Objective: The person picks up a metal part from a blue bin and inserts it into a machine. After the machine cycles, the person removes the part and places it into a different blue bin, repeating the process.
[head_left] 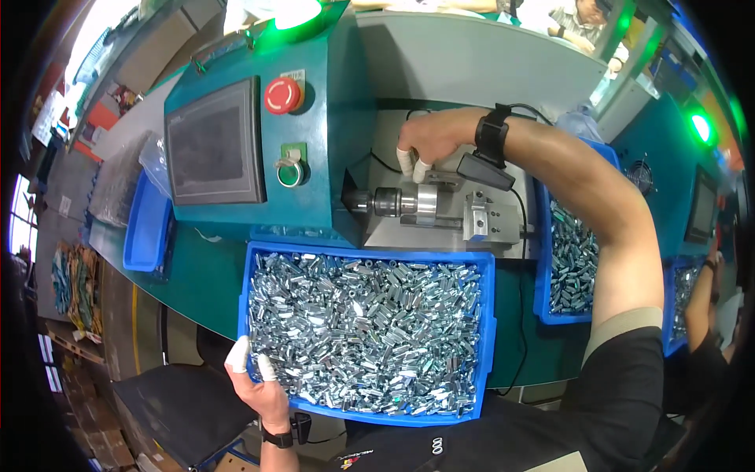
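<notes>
My left hand (263,393), with white finger covers, is at the near left corner of a blue tray (370,419), its thumb and a finger straddling the rim. Many shiny metal hex pieces (362,330) fill that tray. Beyond it, my right hand (440,141) reaches over a machine's metal chuck (387,202) and a silver round block (427,202). Its covered fingers curl downward just behind the block; whatever lies between their tips is too small to make out. A metal clamp block (478,218) is to the right of the chuck.
A green machine housing (346,118) carries a dark screen (214,145), a red button (283,95) and a green key switch (290,174). Another blue tray (568,318) of metal pieces lies under my right arm. A smaller blue tray (145,228) stands left. A co-worker's arm (700,303) shows far right.
</notes>
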Demonstrator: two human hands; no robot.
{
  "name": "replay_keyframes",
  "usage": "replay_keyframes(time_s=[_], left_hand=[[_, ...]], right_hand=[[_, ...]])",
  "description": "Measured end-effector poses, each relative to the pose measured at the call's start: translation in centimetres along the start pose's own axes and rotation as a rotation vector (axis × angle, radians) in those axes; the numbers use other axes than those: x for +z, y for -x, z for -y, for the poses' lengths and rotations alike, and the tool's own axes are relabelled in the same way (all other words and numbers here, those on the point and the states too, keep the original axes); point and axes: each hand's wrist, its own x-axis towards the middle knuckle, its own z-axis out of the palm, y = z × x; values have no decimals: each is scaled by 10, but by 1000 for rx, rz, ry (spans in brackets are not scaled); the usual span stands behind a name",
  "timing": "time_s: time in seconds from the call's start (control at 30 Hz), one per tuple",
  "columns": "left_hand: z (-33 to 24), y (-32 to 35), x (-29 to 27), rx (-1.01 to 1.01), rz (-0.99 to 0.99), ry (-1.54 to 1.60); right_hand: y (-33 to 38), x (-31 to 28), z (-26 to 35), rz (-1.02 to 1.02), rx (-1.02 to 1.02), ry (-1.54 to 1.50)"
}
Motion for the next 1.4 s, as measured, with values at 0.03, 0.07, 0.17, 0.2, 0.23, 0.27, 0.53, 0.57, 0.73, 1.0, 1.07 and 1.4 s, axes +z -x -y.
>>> replay_keyframes(time_s=[0.03, 0.07, 0.17, 0.2, 0.23, 0.27, 0.53, 0.57, 0.73, 1.0, 1.07, 1.4], left_hand=[[1, 0, 0, 7, 0, 7], [3, 1, 1, -7, 11, 7], [5, 1, 4, -16, -47, 37], [6, 1, 4, -20, -43, 37], [6, 1, 5, -20, -42, 44], [7, 1, 5, -19, -40, 51], [6, 2, 5, -51, -29, 95], [7, 3, 5, -59, -30, 101], [14, 8, 10, -61, -51, 111], [14, 5, 6, -114, -34, 83], [17, 7, 5, -118, -38, 108], [16, 8, 5, -114, 12, 69]], right_hand=[[-1, -2, 2, 35, 18, -4], [-5, -2, 4, 69, 37, -8], [-23, -2, 10, 156, 87, 114], [-28, -3, 13, 189, 109, 182], [-27, -5, 18, 193, 115, 178], [-25, -6, 22, 196, 161, 217], [-30, -9, 43, 253, 177, 413], [-32, -5, 41, 218, 164, 435], [16, -49, -62, -240, 140, -453], [93, -53, -44, -395, 188, -394], [76, -51, -22, -395, 135, -325], [32, -15, -2, -87, 3, -343]])
